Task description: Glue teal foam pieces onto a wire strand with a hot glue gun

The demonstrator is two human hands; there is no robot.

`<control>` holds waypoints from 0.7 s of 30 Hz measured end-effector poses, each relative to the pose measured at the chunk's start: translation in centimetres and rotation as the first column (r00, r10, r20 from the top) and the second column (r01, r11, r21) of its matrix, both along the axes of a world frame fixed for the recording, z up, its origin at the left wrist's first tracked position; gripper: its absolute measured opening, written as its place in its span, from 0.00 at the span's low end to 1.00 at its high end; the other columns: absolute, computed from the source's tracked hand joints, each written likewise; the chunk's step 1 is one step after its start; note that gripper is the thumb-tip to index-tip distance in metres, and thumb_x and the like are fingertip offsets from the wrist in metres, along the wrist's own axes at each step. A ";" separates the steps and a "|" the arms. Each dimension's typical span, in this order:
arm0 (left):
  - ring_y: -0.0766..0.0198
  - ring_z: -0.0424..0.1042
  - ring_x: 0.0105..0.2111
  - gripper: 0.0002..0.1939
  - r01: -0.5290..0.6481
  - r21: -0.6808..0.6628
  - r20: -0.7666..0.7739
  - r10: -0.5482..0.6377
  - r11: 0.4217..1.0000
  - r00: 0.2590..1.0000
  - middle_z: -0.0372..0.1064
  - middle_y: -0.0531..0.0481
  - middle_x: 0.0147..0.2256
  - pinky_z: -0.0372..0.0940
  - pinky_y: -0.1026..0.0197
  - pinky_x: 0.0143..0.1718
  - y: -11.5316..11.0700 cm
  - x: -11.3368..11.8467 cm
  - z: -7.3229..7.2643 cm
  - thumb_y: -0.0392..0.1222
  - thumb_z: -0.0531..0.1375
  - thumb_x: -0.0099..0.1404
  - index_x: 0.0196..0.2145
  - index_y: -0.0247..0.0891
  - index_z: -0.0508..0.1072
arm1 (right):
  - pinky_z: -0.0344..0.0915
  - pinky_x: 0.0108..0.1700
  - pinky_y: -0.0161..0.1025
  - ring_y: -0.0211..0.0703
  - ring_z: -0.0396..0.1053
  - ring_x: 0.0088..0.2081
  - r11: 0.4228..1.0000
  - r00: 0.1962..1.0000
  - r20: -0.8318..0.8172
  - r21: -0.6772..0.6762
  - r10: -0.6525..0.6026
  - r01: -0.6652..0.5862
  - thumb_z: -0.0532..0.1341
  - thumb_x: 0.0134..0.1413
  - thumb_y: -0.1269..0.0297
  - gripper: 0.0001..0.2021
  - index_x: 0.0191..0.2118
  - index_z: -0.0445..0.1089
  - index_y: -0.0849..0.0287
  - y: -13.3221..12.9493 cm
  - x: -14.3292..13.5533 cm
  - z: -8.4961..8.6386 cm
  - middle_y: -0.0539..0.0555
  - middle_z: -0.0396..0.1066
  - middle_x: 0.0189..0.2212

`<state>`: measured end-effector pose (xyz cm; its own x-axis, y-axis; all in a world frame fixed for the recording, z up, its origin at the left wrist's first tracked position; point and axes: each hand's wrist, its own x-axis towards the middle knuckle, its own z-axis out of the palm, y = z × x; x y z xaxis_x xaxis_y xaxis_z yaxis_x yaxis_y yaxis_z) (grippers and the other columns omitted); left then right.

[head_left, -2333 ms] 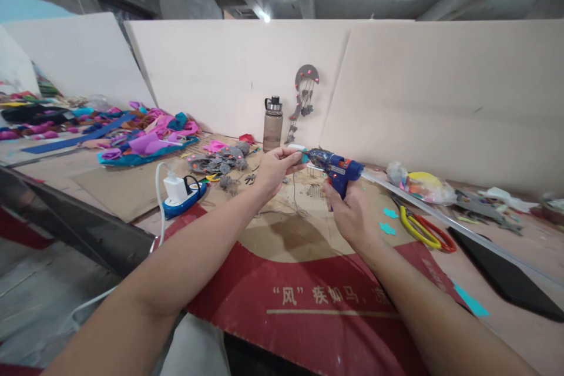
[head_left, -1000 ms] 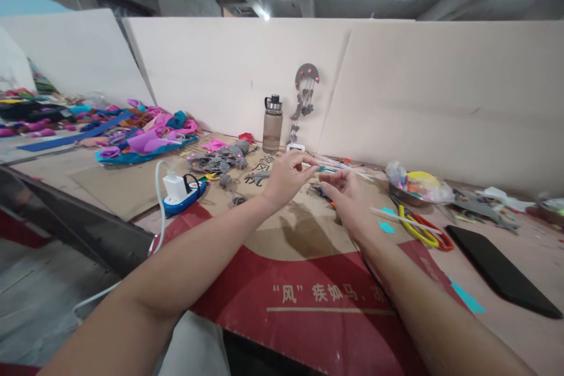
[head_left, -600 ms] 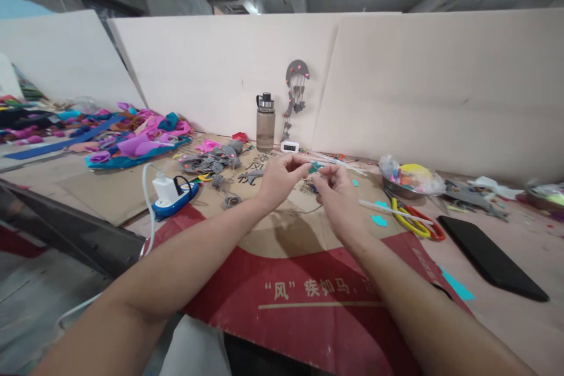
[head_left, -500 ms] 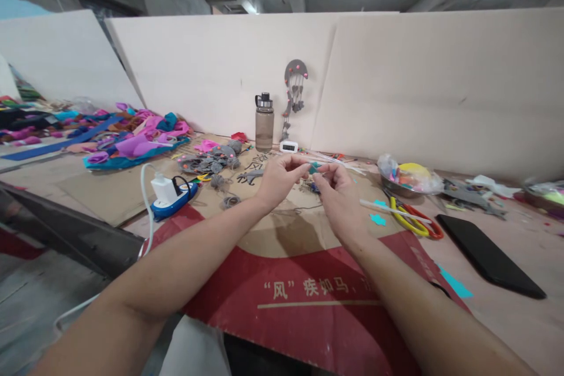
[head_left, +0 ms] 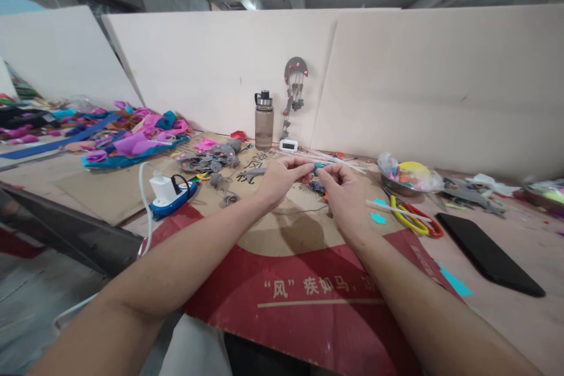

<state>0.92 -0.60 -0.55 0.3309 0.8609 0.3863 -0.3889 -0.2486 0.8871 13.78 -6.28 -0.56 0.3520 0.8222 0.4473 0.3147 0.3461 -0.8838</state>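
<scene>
A small teal piece (head_left: 317, 168) is pinched between both hands above the cardboard sheet (head_left: 264, 235). My left hand (head_left: 285, 178) grips its left side with thumb and forefinger. On the other side, my right hand (head_left: 342, 191) holds it between thumb and fingertips, partly covering it. Light-blue cut-out shapes (head_left: 378, 218) lie right of my right hand, beside yellow-handled scissors (head_left: 409, 222). Grey felt pieces (head_left: 207, 160) with pink dots and grey yarn (head_left: 230, 200) are to the left of my hands.
A bottle (head_left: 264, 126) and small white clock (head_left: 288, 145) stand by the back board. At left are a blue power strip (head_left: 174, 202) and colourful fabric (head_left: 138, 144). A metal bowl (head_left: 403, 188) and black phone (head_left: 489, 254) lie at right.
My right hand has shifted slightly right and its fingers have changed position on the teal piece. My left hand has moved slightly to the right.
</scene>
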 end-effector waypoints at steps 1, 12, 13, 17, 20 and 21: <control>0.70 0.67 0.24 0.10 0.008 0.000 0.002 -0.008 1.000 1.000 0.71 0.51 0.24 0.63 0.63 0.31 0.0 0.0 0.0 0.42 0.69 0.52 0.29 0.34 0.77 | 0.54 0.24 0.36 0.36 0.50 0.21 1.000 1.000 -0.001 0.000 -0.002 0.002 0.63 0.49 0.51 0.12 0.29 0.67 0.55 0.0 0.0 0.0 0.44 0.55 0.19; 0.72 0.65 0.23 0.10 0.030 -0.001 -0.028 -0.030 1.000 0.999 0.68 0.52 0.23 0.62 0.63 0.30 0.1 0.1 -0.2 0.42 0.68 0.54 0.29 0.33 0.75 | 0.52 0.25 0.36 0.36 0.52 0.21 0.999 0.996 0.080 -0.025 -0.031 0.033 0.63 0.48 0.55 0.10 0.27 0.67 0.56 -0.3 0.0 0.6 0.44 0.54 0.18; 0.72 0.65 0.23 0.09 0.021 -0.004 -0.033 -0.021 1.000 0.999 0.68 0.53 0.23 0.62 0.63 0.30 0.1 0.2 -0.2 0.42 0.68 0.54 0.29 0.33 0.75 | 0.52 0.25 0.36 0.36 0.52 0.22 0.999 0.996 0.087 -0.026 -0.031 0.033 0.63 0.48 0.56 0.10 0.27 0.67 0.56 -0.3 0.0 0.6 0.44 0.54 0.19; 0.73 0.64 0.22 0.09 -0.016 0.009 -0.047 0.017 1.000 0.999 0.66 0.54 0.22 0.61 0.64 0.28 0.1 0.3 -0.2 0.41 0.67 0.53 0.28 0.33 0.73 | 0.52 0.26 0.36 0.36 0.53 0.22 0.998 0.995 0.089 -0.052 -0.039 0.044 0.63 0.48 0.56 0.10 0.27 0.68 0.56 -0.2 -0.1 0.5 0.44 0.55 0.19; 0.73 0.63 0.21 0.09 -0.045 0.035 -0.078 0.048 0.998 0.996 0.66 0.55 0.22 0.60 0.65 0.27 0.2 0.2 -0.3 0.42 0.66 0.53 0.28 0.33 0.72 | 0.53 0.26 0.35 0.35 0.53 0.22 0.997 0.996 0.079 -0.060 -0.040 0.045 0.63 0.48 0.55 0.11 0.27 0.68 0.57 -0.1 -0.1 0.4 0.44 0.56 0.19; 0.73 0.63 0.21 0.10 -0.055 0.047 -0.093 0.059 0.997 0.994 0.66 0.55 0.22 0.60 0.65 0.27 0.3 0.2 -0.3 0.42 0.66 0.53 0.29 0.33 0.72 | 0.53 0.26 0.35 0.35 0.53 0.22 0.997 0.997 0.073 -0.057 -0.039 0.043 0.64 0.48 0.55 0.11 0.27 0.68 0.57 -0.1 -0.1 0.3 0.44 0.56 0.19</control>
